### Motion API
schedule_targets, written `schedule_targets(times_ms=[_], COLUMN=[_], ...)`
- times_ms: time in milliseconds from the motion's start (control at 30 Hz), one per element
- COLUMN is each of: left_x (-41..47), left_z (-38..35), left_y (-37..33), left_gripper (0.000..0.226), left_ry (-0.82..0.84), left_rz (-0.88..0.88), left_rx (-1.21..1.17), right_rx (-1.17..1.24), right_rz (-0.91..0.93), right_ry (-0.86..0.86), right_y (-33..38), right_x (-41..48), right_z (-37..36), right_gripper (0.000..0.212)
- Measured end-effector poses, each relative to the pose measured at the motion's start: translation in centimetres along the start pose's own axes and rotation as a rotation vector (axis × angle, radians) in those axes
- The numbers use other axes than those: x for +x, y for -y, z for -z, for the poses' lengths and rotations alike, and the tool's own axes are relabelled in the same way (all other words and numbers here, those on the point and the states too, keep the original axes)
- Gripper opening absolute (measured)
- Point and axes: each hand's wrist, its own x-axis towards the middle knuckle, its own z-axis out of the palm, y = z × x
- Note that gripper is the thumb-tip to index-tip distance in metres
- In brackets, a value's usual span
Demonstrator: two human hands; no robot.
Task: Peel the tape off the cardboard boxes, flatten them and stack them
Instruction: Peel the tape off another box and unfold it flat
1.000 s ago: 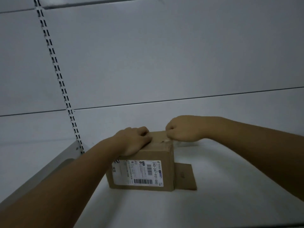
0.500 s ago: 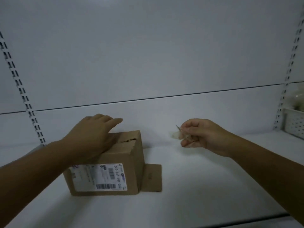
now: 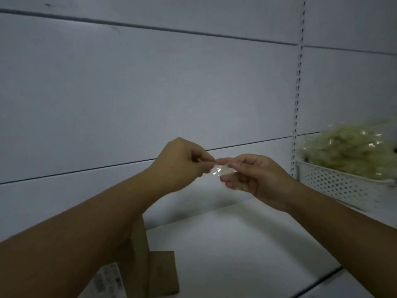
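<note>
Midair, the left hand [image 3: 180,162] and right hand [image 3: 257,179] both pinch a crumpled strip of clear tape [image 3: 222,170] between curled fingers; the cardboard box [image 3: 140,263] sits below on the shelf [image 3: 236,244], its label [image 3: 108,282] too blurred to read.

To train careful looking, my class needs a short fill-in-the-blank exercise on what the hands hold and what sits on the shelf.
The left hand and right hand pinch a piece of clear ____.
The cardboard box stands on the shelf, partly hidden by the ____ forearm.
The pale crumpled pile lies in a white perforated ____.
Missing words: tape; left; basket.
</note>
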Motion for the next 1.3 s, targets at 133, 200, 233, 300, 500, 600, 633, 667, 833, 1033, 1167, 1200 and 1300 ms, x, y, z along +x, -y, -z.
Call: schedule_targets(times_ms=[133, 200, 233, 300, 500, 600, 633, 667, 833, 1033, 1167, 1200, 1300], left_x=[2.9, 4.3, 5.0, 6.6, 11.8, 15.7, 17.0, 18.4, 24.6, 27.0, 26.8, 26.8, 26.9], left_z=[-2.1, -3.8, -4.8, -7.4, -15.7, -19.7, -21.1, -22.3, -26.8, -34.4, -36.8, -37.2, -37.6], left_y=[-2.3, -3.8, -4.6, -5.9, -9.2, -11.7, -12.5, -13.4, -16.8, -15.9, -13.5, -13.2, -13.6], left_gripper=[0.007, 0.009, 0.011, 0.014, 0.015, 0.014, 0.013, 0.011, 0.041, 0.058, 0.097, 0.101, 0.074], left_ry=[0.020, 0.030, 0.036, 0.065, -0.060, -0.099, -0.112, -0.142, -0.134, 0.337, 0.332, 0.322, 0.269], left_rz=[-0.046, -0.090, -0.106, -0.124, -0.083, -0.103, -0.122, -0.138, -0.040, 0.069, 0.210, 0.233, 0.268], left_rx=[-0.309, -0.361, -0.376, -0.398, -0.583, -0.600, -0.582, -0.549, -0.433, -0.139, -0.145, -0.165, -0.155], right_rx=[-0.048, -0.067, -0.067, -0.041, 0.027, -0.151, -0.241, -0.371, -1.237, -1.662, -1.504, -1.470, -1.160], right_rz=[0.151, 0.191, 0.203, 0.227, 0.297, 0.263, 0.290, 0.348, 0.750, 0.289, 0.185, 0.108, -0.030], right_ry=[-0.187, -0.277, -0.314, -0.400, -0.659, -0.657, -0.675, -0.711, -0.784, -0.362, -0.185, -0.138, -0.210], right_y=[2.8, 3.7, 4.0, 4.6, 8.1, 9.8, 10.4, 11.2, 14.3, 7.8, 5.6, 5.6, 7.7], right_x=[-1.1, -1.8, -2.2, -3.0, -6.0, -7.0, -7.0, -6.8, -2.8, -0.1, -2.2, -2.8, -3.4], right_z=[2.6, 4.3, 5.2, 7.4, 19.6, 26.4, 28.2, 29.8, 36.8, 42.4, 42.6, 42.5, 42.8], right_gripper=[0.014, 0.014, 0.012, 0.011, 0.012, 0.014, 0.013, 0.011, 0.016, 0.022, 0.032, 0.033, 0.037])
